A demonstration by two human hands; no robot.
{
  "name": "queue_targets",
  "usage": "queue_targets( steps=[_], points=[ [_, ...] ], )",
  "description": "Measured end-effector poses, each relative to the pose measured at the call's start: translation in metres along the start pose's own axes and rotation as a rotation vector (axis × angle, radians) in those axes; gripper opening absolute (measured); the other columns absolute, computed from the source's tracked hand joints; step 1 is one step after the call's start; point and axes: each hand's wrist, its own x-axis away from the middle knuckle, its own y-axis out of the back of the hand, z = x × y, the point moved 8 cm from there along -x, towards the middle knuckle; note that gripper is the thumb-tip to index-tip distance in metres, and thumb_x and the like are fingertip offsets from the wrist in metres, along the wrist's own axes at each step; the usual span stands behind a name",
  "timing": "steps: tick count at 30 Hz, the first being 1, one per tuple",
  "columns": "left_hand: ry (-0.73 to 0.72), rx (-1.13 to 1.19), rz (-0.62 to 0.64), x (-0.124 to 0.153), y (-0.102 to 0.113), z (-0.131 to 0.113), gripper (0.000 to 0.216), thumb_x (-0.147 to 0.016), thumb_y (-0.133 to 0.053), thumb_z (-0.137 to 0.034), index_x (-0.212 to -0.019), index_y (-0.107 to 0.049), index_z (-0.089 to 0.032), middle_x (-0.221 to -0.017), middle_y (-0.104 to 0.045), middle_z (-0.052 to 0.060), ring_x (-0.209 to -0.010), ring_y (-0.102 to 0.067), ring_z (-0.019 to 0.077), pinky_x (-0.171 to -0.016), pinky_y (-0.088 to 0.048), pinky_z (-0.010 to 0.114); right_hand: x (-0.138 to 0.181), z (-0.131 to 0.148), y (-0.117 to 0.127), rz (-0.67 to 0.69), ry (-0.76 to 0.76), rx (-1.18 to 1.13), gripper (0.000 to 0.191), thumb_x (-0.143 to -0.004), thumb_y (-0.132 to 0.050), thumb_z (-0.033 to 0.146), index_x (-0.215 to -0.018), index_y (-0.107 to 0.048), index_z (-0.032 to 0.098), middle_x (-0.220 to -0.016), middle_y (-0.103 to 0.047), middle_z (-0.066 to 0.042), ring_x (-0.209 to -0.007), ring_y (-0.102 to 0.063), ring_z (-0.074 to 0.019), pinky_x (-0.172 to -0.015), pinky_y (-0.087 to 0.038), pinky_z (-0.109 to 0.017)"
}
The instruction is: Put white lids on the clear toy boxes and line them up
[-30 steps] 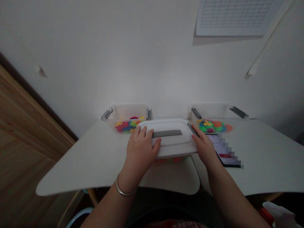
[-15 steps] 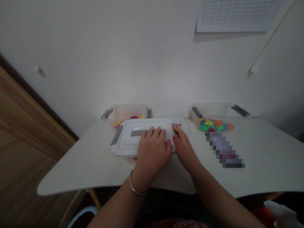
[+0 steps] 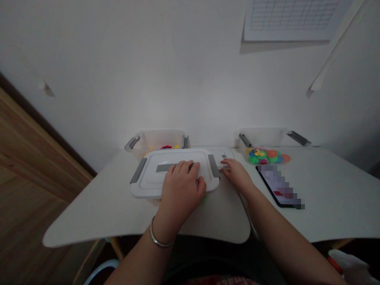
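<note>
My left hand lies flat on the white lid of a storage box with grey latches. Its fingers are slightly apart over the grey handle strip and the thumb sits by the right latch. A silver bangle is on that wrist. My right hand is just right of the box. Its fingers are held together, their tips on the near edge of a second white lid lying flat on the table behind the box.
Two open clear bins stand against the wall: the left bin and the right bin, both holding several colourful plastic pieces. A phone lies to the right on the white table. A wooden panel is at the left.
The lidded box has slid left across the table under my left hand, uncovering the second lid behind it. My right hand has come off the box's right latch and now touches that second lid.
</note>
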Motion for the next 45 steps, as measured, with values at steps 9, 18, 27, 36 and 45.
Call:
queue_targets(
  steps=[9, 18, 27, 36, 45],
  points=[
    [-0.005, 0.004, -0.008, 0.000, -0.001, -0.001, 0.037, -0.087, -0.055, -0.023, -0.119, -0.070, -0.013, -0.126, -0.069, 0.014, -0.117, -0.062, 0.0326, -0.102, -0.050, 0.054, 0.005, 0.001, -0.009, 0.037, 0.023, 0.223, 0.024, -0.091, -0.057, 0.016, -0.108, -0.073, 0.014, -0.113, -0.072, -0.014, -0.107, -0.063, -0.0283, -0.091, -0.046, -0.038],
    [-0.029, 0.014, -0.023, 0.003, 0.000, -0.002, 0.038, -0.088, -0.054, -0.022, -0.121, -0.069, -0.012, -0.127, -0.069, 0.016, -0.118, -0.062, 0.0331, -0.104, -0.049, 0.055, 0.010, 0.007, 0.002, 0.007, 0.039, 0.218, 0.015, -0.092, -0.057, 0.023, -0.086, -0.070, 0.018, -0.094, -0.072, -0.010, -0.092, -0.063, -0.0245, -0.078, -0.042, -0.034],
    [-0.047, 0.025, -0.064, 0.009, -0.001, 0.000, 0.037, -0.087, -0.053, -0.021, -0.118, -0.070, -0.010, -0.129, -0.069, 0.016, -0.123, -0.062, 0.0351, -0.105, -0.050, 0.056, 0.020, -0.011, 0.038, -0.327, -0.093, -0.348, 0.018, -0.078, -0.058, 0.037, -0.073, -0.062, 0.020, -0.078, -0.066, -0.008, -0.079, -0.059, -0.0240, -0.077, -0.045, -0.039],
    [-0.088, 0.058, -0.179, 0.030, 0.013, 0.011, 0.031, -0.090, -0.051, -0.024, -0.113, -0.071, -0.020, -0.123, -0.073, 0.010, -0.118, -0.065, 0.0325, -0.105, -0.048, 0.059, 0.035, -0.018, 0.045, -0.455, -0.311, -0.876, 0.031, -0.073, -0.067, 0.050, -0.079, -0.061, 0.021, -0.070, -0.064, -0.001, -0.068, -0.057, -0.0190, -0.065, -0.046, -0.033],
    [0.405, 0.305, -0.484, 0.062, 0.034, 0.129, 0.052, -0.101, -0.035, -0.039, -0.146, -0.047, -0.015, -0.149, -0.051, 0.018, -0.141, -0.046, 0.0328, -0.118, -0.036, 0.056, 0.057, 0.061, 0.088, -0.470, 0.191, -0.556, 0.011, -0.086, -0.064, 0.031, -0.079, -0.062, 0.023, -0.078, -0.063, -0.002, -0.076, -0.059, -0.0190, -0.071, -0.048, -0.034]
  ],
)
